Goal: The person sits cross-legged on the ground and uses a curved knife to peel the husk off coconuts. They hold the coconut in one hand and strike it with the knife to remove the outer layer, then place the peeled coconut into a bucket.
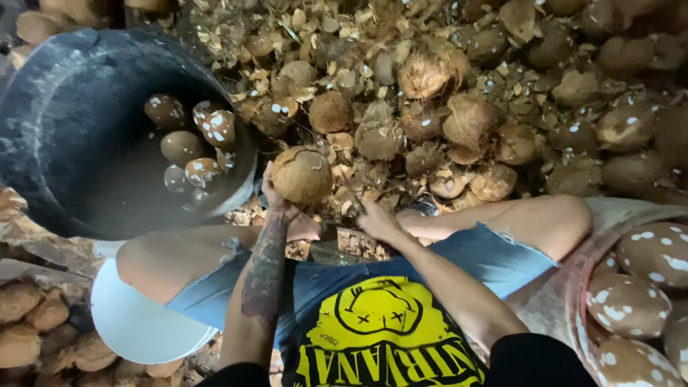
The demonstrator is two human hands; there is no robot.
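The brown coconut sits just ahead of my knees, cupped from below by my left hand, fingers curled against its near side. My right hand is at four o'clock from it, near but apart, closed around something I cannot make out. At ten o'clock stands a dark tub of water with peeled coconuts floating. From twelve to two o'clock spreads a heap of husked coconuts and shell chips. At four o'clock, speckled peeled coconuts lie piled.
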